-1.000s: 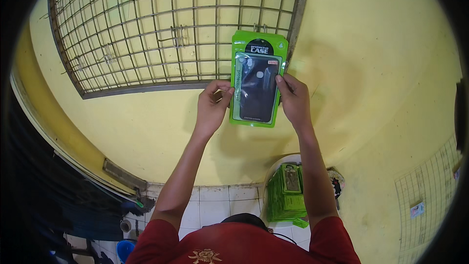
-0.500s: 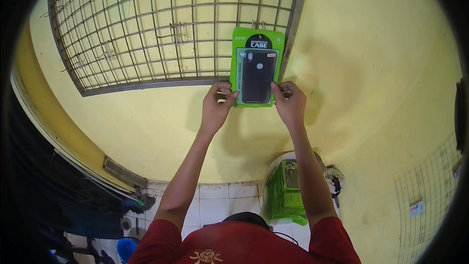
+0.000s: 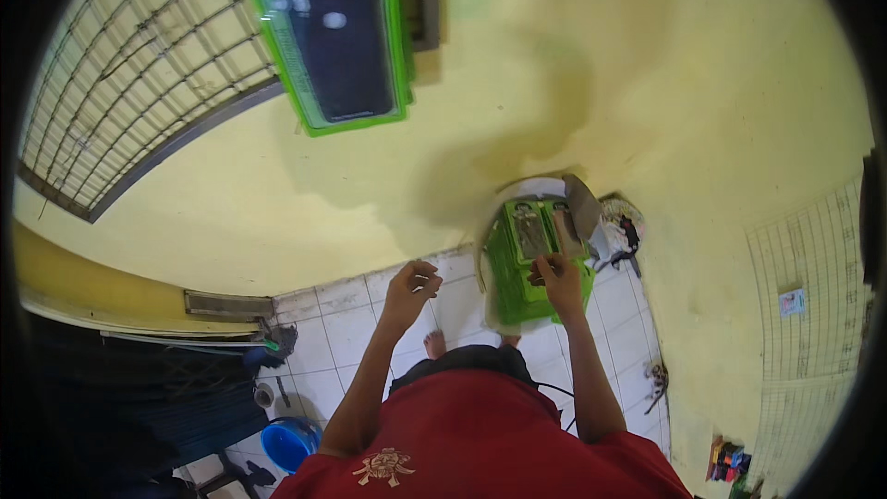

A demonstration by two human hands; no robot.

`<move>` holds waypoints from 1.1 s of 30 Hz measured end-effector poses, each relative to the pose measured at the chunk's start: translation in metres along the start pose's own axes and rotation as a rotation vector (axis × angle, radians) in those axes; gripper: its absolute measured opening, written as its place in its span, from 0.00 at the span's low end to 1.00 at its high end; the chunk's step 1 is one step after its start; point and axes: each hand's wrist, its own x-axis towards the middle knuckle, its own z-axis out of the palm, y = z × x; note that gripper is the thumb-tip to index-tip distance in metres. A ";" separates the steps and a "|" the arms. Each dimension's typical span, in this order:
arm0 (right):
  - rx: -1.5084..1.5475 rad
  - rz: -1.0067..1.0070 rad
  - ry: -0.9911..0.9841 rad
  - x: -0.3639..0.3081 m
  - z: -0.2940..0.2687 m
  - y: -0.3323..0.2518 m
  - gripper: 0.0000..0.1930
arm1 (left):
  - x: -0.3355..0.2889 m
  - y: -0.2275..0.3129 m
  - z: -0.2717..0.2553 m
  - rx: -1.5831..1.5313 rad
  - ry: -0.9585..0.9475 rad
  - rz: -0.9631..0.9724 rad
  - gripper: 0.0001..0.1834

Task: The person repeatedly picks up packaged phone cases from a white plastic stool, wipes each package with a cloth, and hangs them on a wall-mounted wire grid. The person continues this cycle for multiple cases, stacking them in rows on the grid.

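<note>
A green phone-case package with a dark case behind its clear window hangs at the wire grid rack, out of both hands. My left hand is lowered in front of my body over the tiled floor, fingers loosely curled and apart, nothing in it. Lower right, my right hand appears just over a stack of similar green packages, its fingers bent but not closed. Whether its fingertips touch a package cannot be made out. Two packages with clear windows lie on top of the stack.
The wire grid rack is fixed to the yellow wall. A carton flap rises behind the stack, with a cluttered basket beside it. A blue bucket stands lower left, near dark fabric. Another grid is at the right.
Both hands have let go of the phone-case package, which stays at the rack, and have come down. The view has shifted, so the package appears larger and farther up left.
</note>
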 end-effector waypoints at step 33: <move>-0.568 -0.035 -0.099 0.202 -0.069 0.252 0.21 | 0.200 -0.216 0.225 0.563 0.211 -0.182 0.25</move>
